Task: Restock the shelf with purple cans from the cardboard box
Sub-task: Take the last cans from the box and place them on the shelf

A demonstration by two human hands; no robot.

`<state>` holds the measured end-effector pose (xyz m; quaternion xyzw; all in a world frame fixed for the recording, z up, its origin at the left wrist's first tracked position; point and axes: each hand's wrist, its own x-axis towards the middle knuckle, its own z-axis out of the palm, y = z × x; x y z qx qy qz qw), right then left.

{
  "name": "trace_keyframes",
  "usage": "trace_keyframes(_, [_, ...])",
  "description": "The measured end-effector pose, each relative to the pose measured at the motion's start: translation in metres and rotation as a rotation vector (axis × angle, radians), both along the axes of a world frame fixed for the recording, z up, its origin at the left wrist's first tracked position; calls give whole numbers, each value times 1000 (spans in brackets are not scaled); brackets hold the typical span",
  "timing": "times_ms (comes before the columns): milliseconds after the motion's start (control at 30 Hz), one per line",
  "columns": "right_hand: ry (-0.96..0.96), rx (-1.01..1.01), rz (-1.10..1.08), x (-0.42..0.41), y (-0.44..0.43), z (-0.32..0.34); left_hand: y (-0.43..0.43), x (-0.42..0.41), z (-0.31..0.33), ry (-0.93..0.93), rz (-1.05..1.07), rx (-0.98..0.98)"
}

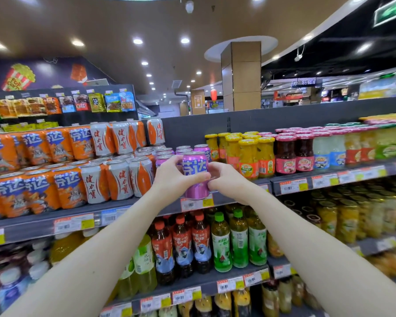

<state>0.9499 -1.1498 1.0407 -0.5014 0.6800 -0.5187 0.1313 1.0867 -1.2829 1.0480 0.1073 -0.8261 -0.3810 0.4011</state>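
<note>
Purple can (196, 175) upright, label toward camera.

Outstretched arms; left hand (172, 177), right hand (226, 181), fingers curled.

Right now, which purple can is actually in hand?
The frontmost purple can, label facing the camera: the left hand and the right hand both grip it. The other purple cans stand in rows behind it, untouched.

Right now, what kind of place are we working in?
Most likely a supermarket aisle: long shelves stocked with drink cans and bottles, price tags along the shelf edges, and jars further right.
</note>
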Motion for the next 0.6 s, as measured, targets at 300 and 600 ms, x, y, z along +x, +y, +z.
trace_keyframes(300, [-22,-42,43,7,15,-2,16,-7,3,-32,50,-10])
trace_keyframes(600, [-87,-117,44,-26,4,10,19,-17,20,-99,54,-88])
